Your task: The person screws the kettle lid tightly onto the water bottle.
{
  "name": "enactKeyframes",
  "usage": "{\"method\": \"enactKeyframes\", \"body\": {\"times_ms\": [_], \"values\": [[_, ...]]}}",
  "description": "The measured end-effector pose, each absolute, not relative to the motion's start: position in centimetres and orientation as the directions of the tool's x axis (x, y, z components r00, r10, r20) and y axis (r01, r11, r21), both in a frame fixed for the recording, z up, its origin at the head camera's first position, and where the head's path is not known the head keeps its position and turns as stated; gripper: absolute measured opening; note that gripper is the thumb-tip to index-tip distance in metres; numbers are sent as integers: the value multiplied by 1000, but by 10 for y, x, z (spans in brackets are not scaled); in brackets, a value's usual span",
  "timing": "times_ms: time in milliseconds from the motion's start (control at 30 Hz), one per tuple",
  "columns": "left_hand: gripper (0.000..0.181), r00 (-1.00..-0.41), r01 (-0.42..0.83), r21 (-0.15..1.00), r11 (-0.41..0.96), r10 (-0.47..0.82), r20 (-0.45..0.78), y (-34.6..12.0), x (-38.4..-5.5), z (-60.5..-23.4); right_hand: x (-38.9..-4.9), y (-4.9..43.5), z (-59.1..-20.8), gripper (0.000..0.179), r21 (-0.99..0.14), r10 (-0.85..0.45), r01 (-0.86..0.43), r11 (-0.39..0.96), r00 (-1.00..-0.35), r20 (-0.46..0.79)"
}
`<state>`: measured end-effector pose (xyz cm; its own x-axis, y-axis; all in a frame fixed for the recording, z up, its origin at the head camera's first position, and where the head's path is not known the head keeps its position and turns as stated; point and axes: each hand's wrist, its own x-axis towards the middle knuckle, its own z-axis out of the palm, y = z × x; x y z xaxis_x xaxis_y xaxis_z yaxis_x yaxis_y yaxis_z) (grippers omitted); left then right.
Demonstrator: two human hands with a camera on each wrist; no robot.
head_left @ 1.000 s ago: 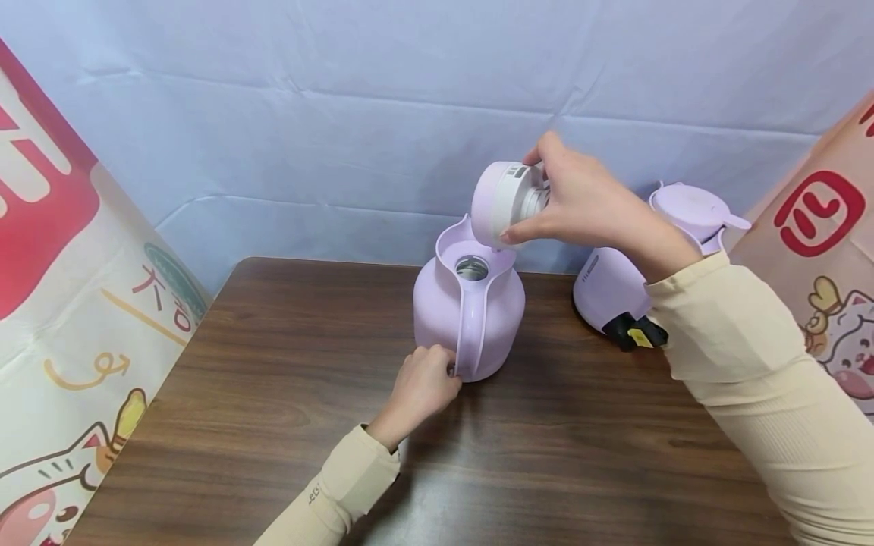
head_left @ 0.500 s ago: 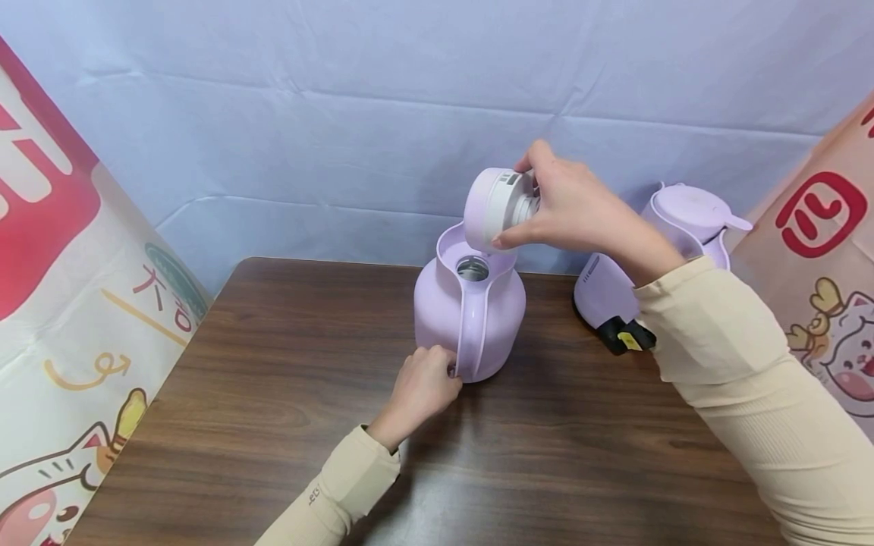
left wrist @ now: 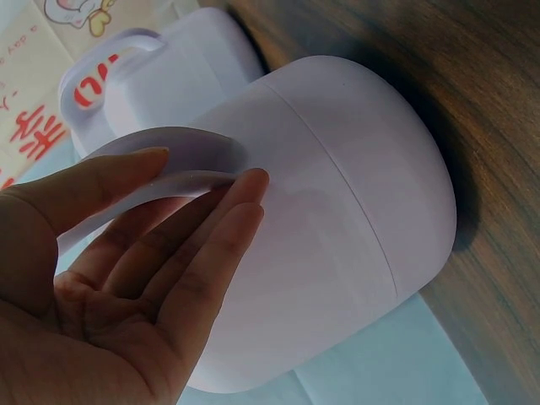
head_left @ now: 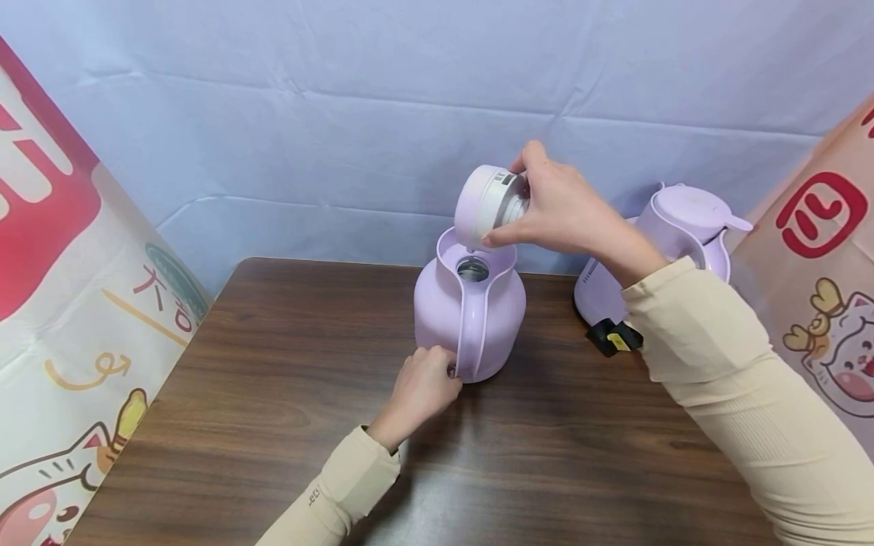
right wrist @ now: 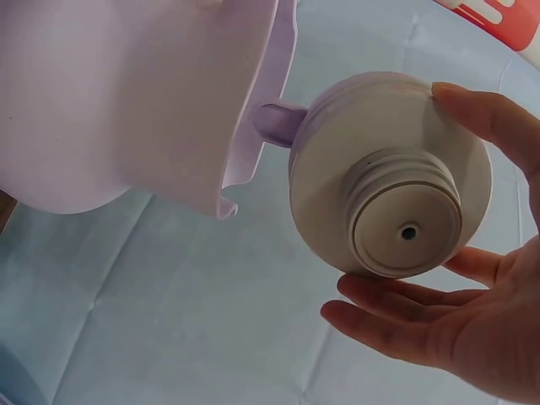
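A lilac vacuum jug (head_left: 437, 311) stands upright on the table with its round mouth uncovered. My left hand (head_left: 423, 385) grips the lower part of its handle (head_left: 473, 322); in the left wrist view the thumb (left wrist: 126, 179) lies on one side of the handle and the fingers on the other. Above the jug's rim, my right hand (head_left: 563, 203) holds the lilac-and-white jug lid (head_left: 476, 203) by its edge, tilted sideways. The lid's white threaded plug (right wrist: 405, 215) shows in the right wrist view, and its lilac tab (right wrist: 280, 122) points at the jug's rim.
A second lilac jug (head_left: 601, 292), with its lid on, stands to the right, partly behind my right forearm. A black piece with a yellow label (head_left: 617, 341) shows by the right cuff. Behind the wooden table (head_left: 287, 364) hangs a pale blue cloth (head_left: 341, 152).
My right hand has carried the lid a little to the left, over the jug's mouth. The black piece has shifted left with the right arm. Left hand and jug stay put.
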<state>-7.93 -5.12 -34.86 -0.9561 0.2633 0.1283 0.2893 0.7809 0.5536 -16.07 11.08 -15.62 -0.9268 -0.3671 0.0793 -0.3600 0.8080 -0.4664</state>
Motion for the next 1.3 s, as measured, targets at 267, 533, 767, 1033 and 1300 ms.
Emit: {"method": "enactKeyframes", "body": {"times_ms": [267,533,767,1033,1300], "values": [[32,-957,287,559,778,262,126,-51,-79,-349,-163,105,-158,79,-479,-361,-351,805,-930,73],[33,-956,291,551,782,260,135,-51,-79,-348,-166,98,-156,75,-487,-363,-357,797,-928,86],[32,-956,290,560,776,264,128,-51,-79,-348,-167,93,-156,75,-492,-361,-354,795,-929,84],[31,-956,290,553,781,265,127,-50,-80,-348,-169,91,-159,76,-487,-358,-345,802,-931,69],[33,-953,300,550,780,266,142,-51,-80,-348,-171,92,-160,75,-487,-350,-334,807,-935,62]]}}
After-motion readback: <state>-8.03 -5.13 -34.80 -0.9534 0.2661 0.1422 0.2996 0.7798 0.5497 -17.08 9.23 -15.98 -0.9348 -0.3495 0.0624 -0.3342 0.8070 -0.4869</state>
